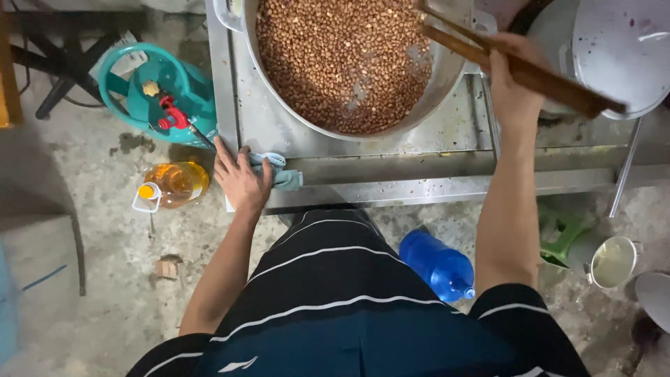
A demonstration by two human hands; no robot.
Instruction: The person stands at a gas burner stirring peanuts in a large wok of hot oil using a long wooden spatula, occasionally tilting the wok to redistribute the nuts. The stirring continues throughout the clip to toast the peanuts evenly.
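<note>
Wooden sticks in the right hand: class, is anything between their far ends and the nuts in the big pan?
Nothing visible. The right hand holds the wooden sticks slanting over the pan's rim, their far ends above the nuts, uncovered.

My left hand (241,180) rests on the edge of the stainless steel stove table (391,178), touching a crumpled blue-grey cloth (278,169) just right of it. Beyond my hand stands a large round metal pan (447,77) of brown peanuts (342,59). Below, the stained concrete floor (112,251) carries a teal gas cylinder (164,91), an amber oil bottle (174,183) and a blue plastic bottle (436,265).
</note>
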